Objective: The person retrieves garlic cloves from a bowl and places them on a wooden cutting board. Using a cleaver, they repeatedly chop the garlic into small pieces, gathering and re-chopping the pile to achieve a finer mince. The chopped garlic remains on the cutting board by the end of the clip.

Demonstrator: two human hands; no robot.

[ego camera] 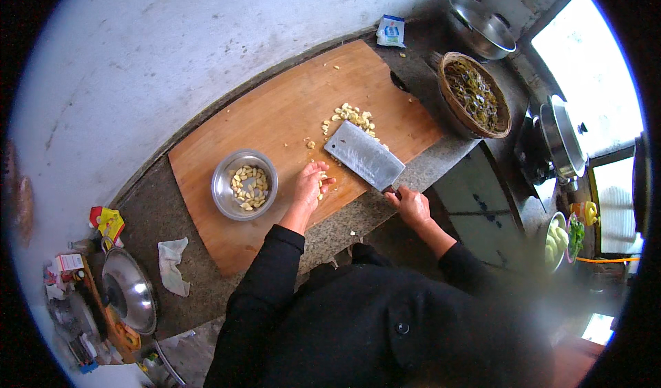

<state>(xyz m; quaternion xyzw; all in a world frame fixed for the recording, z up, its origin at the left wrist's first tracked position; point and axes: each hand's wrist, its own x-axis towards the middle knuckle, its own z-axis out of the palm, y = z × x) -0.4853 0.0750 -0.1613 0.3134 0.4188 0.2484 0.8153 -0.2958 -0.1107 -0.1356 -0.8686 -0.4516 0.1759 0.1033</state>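
Note:
My right hand (pixel 413 207) grips the dark handle of a cleaver (pixel 365 155), whose broad blade lies flat over the wooden cutting board (pixel 248 124). Cupped above the board's near edge, my left hand (pixel 311 185) holds several peeled garlic cloves (pixel 322 185). Just beyond the blade sits a pile of crushed garlic (pixel 356 117), partly covered by the metal. To the left of my left hand stands a clear round bowl (pixel 219 184) with whole peeled cloves (pixel 250 186) in it.
A wicker basket (pixel 445 86) of dark green strips stands at the right, near a lidded steel pan (pixel 483 26). A plastic packet (pixel 391 30) lies by the wall. On the left are a white cloth (pixel 173 266) and a metal wok lid (pixel 129 290). Crumbs of garlic dot the board.

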